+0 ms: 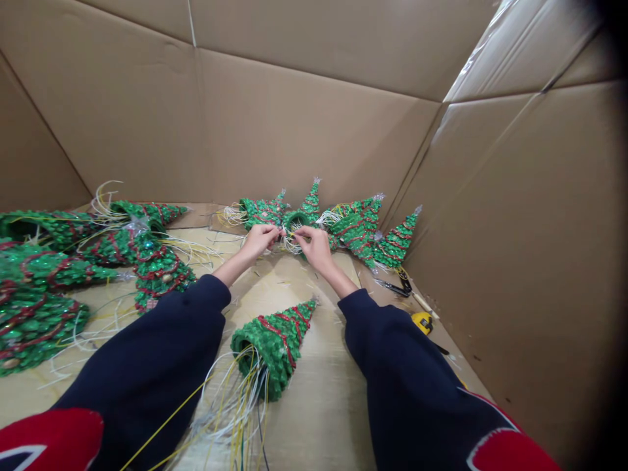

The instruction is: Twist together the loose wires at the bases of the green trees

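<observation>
Both my hands are stretched out towards the back of the table, a small gap between them. With pinched fingertips my left hand grips the end of a thin wire. My right hand is pinched too, on thin white and yellow wires that come from the hollow base of a small green Christmas tree lying just behind. The exact wire ends between my fingers are too small to make out. Nearer to me, between my forearms, another Christmas tree with red garland lies on its side, loose wires spilling from its base.
Several more Christmas trees with loose wires are heaped at the left; others lie at the back right. Black-handled cutters and a yellow tape measure lie along the right edge. Cardboard walls enclose the table.
</observation>
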Motion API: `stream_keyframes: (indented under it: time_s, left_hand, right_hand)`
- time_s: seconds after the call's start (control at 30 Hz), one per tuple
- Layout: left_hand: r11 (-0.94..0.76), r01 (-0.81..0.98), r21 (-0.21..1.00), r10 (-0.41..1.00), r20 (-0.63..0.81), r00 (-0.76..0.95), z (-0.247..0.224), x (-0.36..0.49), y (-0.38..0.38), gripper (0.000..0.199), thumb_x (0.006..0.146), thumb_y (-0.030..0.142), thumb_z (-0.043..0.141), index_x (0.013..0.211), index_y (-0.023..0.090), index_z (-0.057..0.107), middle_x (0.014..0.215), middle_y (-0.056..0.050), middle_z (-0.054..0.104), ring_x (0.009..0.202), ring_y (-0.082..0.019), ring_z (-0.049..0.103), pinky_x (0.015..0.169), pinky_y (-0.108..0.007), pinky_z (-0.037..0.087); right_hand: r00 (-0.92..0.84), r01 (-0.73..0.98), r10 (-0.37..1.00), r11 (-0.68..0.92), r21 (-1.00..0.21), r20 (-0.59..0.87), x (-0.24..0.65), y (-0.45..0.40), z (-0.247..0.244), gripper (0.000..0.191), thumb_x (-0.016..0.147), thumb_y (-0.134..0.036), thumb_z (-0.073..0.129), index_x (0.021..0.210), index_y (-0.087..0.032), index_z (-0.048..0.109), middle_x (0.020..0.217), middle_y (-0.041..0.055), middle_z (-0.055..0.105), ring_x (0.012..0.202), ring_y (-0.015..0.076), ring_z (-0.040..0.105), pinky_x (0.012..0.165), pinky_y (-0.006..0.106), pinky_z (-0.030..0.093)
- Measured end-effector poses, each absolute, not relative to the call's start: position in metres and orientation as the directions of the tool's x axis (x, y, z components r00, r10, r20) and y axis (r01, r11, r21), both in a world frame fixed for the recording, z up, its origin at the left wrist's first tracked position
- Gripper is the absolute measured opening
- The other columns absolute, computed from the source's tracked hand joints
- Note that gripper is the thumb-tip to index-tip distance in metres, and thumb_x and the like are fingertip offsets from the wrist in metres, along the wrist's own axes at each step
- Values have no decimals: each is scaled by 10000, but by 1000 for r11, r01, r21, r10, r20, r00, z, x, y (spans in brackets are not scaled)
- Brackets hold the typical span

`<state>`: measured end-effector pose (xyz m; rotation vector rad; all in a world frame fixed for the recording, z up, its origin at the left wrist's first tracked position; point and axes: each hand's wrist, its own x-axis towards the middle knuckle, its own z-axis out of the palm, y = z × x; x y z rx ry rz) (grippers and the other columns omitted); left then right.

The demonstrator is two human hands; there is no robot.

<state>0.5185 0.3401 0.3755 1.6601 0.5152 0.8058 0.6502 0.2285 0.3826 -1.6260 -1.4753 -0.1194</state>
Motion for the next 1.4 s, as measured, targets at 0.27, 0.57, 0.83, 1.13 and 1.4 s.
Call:
stream_keyframes:
  time_s: [0.27, 0.57, 0.83, 1.13, 1.4]
  left_hand:
    - [-441, -43, 897, 631, 344, 695, 372, 517, 331, 203, 676, 302, 654, 797, 147, 701, 667, -20, 660, 557, -126, 560, 479, -203, 401]
    - [-582, 31, 813, 661, 450, 601, 372, 517, 331, 71, 647, 181, 648, 700, 165, 694, 585, 8, 619, 558, -122, 506, 579, -213, 373]
    - [-419, 23, 908, 688, 301, 660, 381, 527, 330, 236, 761, 333, 528, 642, 150, 618, 583, -1, 601, 486, -102, 504, 452, -192, 345]
    - [-210, 122, 970, 663, 50, 747, 395, 520, 326, 249, 713, 382, 582, 695, 139, 631, 631, -23, 625, 463, -85, 495, 420, -187, 296]
    - [-280, 55, 959, 665, 152, 731, 397, 521, 325, 92, 640, 196, 647, 705, 145, 608, 623, 15, 615, 520, -74, 495, 463, -177, 318]
  right_hand:
    - [303, 801, 737, 146, -580, 604, 654, 229, 381, 130, 811, -201, 571, 812, -182, 700, 784, 31, 731, 801, 199, 696, 730, 272, 518]
    - [289, 784, 733, 188, -592, 616, 656, 228, 382, 150, 810, -171, 545, 814, -162, 695, 752, 34, 724, 753, 182, 689, 749, 265, 520]
    - [251, 813, 743, 186, -552, 620, 658, 228, 380, 156, 809, -204, 560, 811, -163, 711, 730, 28, 719, 721, 174, 678, 722, 252, 501]
    - [186, 890, 723, 163, -426, 665, 658, 227, 376, 134, 812, -183, 589, 828, -180, 723, 816, 42, 730, 765, 185, 671, 726, 258, 467]
    - [134, 911, 724, 178, -371, 677, 660, 229, 373, 131, 819, -164, 599, 852, -195, 722, 833, 49, 728, 764, 185, 667, 711, 258, 461]
